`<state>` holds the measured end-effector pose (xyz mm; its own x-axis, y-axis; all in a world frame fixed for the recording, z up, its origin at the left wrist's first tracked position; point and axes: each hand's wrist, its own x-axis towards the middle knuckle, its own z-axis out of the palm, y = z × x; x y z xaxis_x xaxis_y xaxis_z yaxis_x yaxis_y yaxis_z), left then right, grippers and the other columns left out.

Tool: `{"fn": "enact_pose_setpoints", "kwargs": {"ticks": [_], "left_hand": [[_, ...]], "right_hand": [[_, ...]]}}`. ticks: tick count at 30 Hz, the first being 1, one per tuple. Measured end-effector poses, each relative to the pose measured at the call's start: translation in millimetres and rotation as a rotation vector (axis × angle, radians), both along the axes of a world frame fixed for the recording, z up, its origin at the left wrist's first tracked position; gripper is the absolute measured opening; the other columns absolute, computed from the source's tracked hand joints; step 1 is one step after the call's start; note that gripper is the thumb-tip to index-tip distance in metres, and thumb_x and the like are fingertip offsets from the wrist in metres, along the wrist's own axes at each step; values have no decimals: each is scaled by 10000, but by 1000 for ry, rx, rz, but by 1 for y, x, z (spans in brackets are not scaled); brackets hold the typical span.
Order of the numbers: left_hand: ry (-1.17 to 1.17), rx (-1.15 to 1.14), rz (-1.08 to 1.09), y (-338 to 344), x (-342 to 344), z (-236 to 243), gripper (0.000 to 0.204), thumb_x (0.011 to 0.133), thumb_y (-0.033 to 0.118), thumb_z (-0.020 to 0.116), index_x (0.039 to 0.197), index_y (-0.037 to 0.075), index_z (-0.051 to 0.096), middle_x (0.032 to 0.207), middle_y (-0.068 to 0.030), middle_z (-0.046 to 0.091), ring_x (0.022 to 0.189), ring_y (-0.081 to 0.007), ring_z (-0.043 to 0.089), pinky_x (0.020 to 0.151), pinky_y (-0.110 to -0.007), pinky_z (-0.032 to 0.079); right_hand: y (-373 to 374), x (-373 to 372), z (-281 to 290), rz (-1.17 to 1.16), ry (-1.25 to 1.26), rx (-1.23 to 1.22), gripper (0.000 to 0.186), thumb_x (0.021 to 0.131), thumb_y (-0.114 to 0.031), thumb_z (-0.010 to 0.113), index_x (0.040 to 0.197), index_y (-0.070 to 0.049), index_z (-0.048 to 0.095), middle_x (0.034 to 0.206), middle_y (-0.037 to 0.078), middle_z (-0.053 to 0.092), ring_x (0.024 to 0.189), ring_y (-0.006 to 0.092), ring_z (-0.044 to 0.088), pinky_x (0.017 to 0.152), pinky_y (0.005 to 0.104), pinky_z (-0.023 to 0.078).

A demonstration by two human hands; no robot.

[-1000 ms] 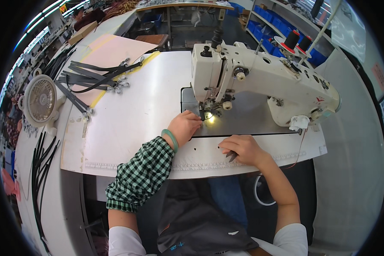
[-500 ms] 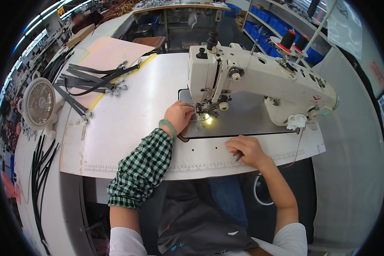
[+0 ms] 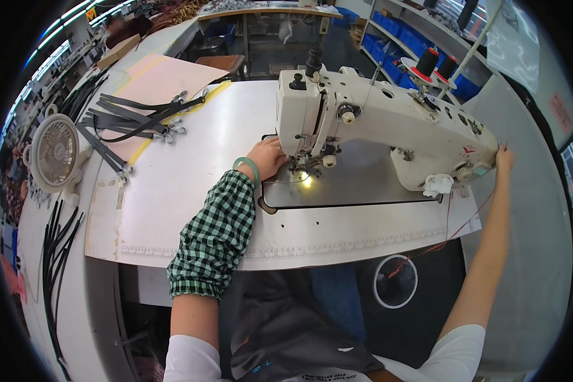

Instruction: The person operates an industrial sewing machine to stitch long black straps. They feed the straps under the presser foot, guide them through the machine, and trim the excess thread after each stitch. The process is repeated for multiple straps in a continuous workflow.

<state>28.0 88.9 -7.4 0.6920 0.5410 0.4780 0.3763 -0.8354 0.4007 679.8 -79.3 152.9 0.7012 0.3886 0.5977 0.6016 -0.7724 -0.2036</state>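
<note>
A white industrial sewing machine (image 3: 375, 105) stands over a grey metal bed plate (image 3: 363, 178). My left hand (image 3: 267, 157), with a green bangle at its wrist, is beside the needle area (image 3: 302, 167), which a small lamp lights. Its fingers are curled and partly hidden behind the machine head; what they hold cannot be made out. Far to the right, my right hand (image 3: 505, 159) grips the handwheel (image 3: 500, 155) at the machine's end, my arm stretched out. Most of the wheel is hidden from this side.
Several dark straps with metal clasps (image 3: 146, 118) lie on pink sheeting at the left. A small white fan (image 3: 56, 154) and more black straps (image 3: 57, 254) are beside the table. Thread cones (image 3: 428, 62) stand behind the machine. Reddish thread (image 3: 436, 245) hangs off the front edge.
My right hand has gone from the table's front edge, where it held a small dark tool, to the handwheel; the tool no longer shows. My left hand has shifted slightly farther behind the machine head.
</note>
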Motion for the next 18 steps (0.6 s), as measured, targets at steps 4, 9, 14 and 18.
{"fn": "enact_pose_setpoints", "kwargs": {"ticks": [4,9,14,18], "left_hand": [[51,15,58,-1,-15,-1,234,732,73,562,965,64,581,937,-150,567,901,-335,505,804,-391,408],[30,33,25,-2,-16,0,255,727,71,563,982,58,565,942,-161,560,895,-346,504,800,-396,411],[62,-90,76,-9,-12,7,190,735,64,535,910,35,604,1044,-89,540,1018,-278,469,864,-356,387],[76,-79,66,-4,-11,2,188,738,68,537,909,33,605,1046,-90,542,1031,-278,463,864,-353,392]], "right_hand": [[1,-10,-49,361,359,377,444,865,-377,428,1020,28,520,935,148,581,815,277,566,719,345,440],[-7,-34,-70,486,574,649,483,876,-436,393,1041,9,483,901,89,571,785,161,549,664,280,449],[-8,-46,-66,444,596,574,480,885,-427,379,1022,21,479,897,111,565,746,168,550,625,282,456],[-11,-32,-42,333,602,317,476,886,-431,374,1008,15,487,887,113,560,735,176,553,601,290,460]]}}
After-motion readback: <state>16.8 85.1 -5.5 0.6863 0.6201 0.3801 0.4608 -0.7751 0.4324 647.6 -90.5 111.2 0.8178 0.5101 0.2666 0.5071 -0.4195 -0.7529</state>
